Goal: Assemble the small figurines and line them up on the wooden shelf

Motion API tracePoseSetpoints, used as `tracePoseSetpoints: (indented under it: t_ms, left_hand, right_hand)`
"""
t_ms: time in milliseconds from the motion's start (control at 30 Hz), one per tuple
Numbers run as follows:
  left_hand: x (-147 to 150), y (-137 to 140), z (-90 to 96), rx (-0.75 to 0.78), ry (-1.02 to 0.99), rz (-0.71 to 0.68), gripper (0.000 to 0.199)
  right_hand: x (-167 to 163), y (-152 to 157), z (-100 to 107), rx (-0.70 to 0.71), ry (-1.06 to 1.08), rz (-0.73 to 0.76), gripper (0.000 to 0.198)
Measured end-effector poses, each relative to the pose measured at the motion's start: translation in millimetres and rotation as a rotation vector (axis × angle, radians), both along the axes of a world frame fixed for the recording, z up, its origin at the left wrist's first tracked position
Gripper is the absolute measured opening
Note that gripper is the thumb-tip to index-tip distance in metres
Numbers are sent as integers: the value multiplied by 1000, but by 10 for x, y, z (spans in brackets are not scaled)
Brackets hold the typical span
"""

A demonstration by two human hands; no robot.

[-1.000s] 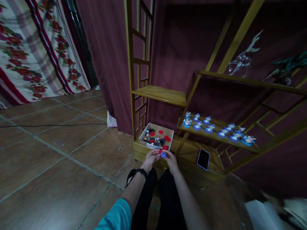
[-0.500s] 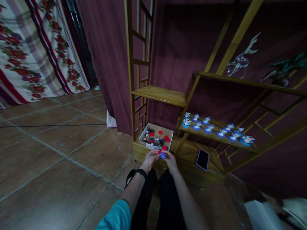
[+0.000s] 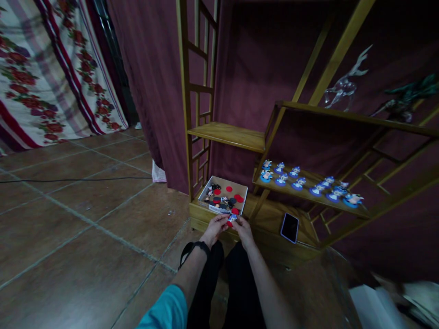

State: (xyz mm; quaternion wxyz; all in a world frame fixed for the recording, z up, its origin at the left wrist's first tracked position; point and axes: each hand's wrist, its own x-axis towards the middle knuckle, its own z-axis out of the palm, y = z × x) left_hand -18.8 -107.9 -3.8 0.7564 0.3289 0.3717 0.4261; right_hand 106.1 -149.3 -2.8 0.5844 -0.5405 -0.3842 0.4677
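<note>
Between my two hands is a small blue and white figurine [image 3: 232,218] with a red round base at its lower end. My left hand [image 3: 216,227] grips it from the left, fingers closed at its edge. From the right, the fingers of my right hand [image 3: 244,230] pinch the other side. Just beyond my fingertips stands an open cardboard box [image 3: 244,188] on the low wooden ledge. Inside it lie red discs [image 3: 239,198], dark discs and several small dark figurines [image 3: 216,187].
Several blue and white figurines [image 3: 299,183] stand on round bases along a wooden shelf [image 3: 360,211] at right. Under it lies a phone [image 3: 290,227]. A clear deer ornament [image 3: 343,89] and a dark green sculpture [image 3: 404,100] occupy the upper shelf. A black cable [image 3: 75,179] crosses the floor.
The figurine has been turned over between my fingers: its blue part pointed down toward me before, and now it faces up with the red base below. Both hands stay in place.
</note>
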Motion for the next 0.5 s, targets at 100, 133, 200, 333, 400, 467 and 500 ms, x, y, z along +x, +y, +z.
tracePoseSetpoints:
  t_ms: [100, 133, 200, 333, 400, 467, 500]
  left_hand:
    - [-1, 1, 6, -21, 13, -26, 24]
    - [1, 2, 5, -23, 13, -28, 23]
    - [5, 5, -1, -28, 11, -20, 21]
    - [15, 8, -13, -45, 8, 5, 17]
    - [19, 8, -18, -51, 3, 9, 16]
    - [24, 9, -26, -51, -2, 12, 16]
    - [27, 10, -30, -48, -3, 15, 15]
  right_hand:
    - [7, 8, -13, -5, 27, -15, 35]
    - [8, 10, -16, -5, 37, -19, 34]
    - [7, 9, -13, -8, 56, -25, 33]
    - [-11, -10, 27, -21, 97, -54, 32]
    - [-22, -21, 46, -24, 116, -82, 32]
    - [-27, -26, 52, -22, 133, -105, 31]
    - [-27, -26, 49, -21, 140, -110, 31]
